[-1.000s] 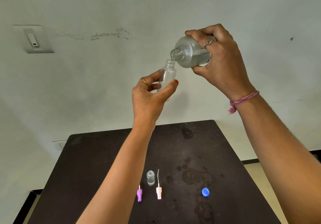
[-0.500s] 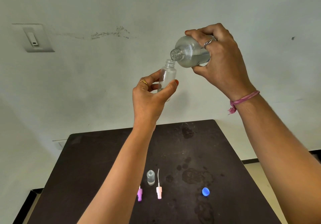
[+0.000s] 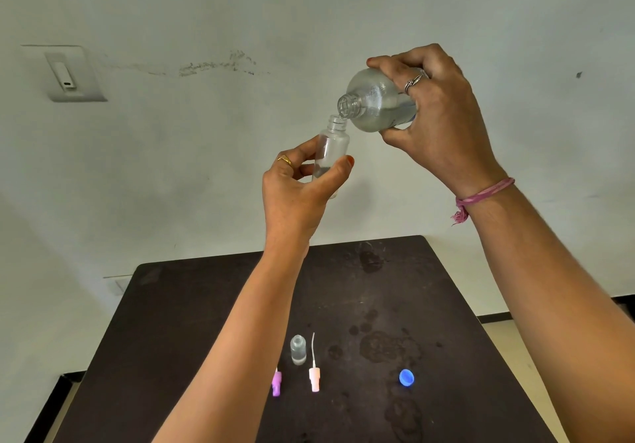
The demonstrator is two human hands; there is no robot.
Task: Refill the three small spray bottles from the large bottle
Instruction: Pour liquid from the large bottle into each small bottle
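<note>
Your left hand [image 3: 295, 198] held a small spray bottle [image 3: 330, 154] upright in the air, thumb and fingers curled round its lower body. Your right hand [image 3: 443, 123] kept a closed grip on the large bottle [image 3: 374, 102], tipped so its open neck sat just above the small bottle's mouth. Below, on the dark counter [image 3: 206, 305], a second small bottle [image 3: 298, 349] stood uncapped between a purple spray head [image 3: 276, 382] and a pink spray head [image 3: 314, 375], with a blue cap [image 3: 407, 378] well apart to the right.

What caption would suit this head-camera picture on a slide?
Right hand tips the large bottle into a small spray bottle held by the left hand above the table.
</note>
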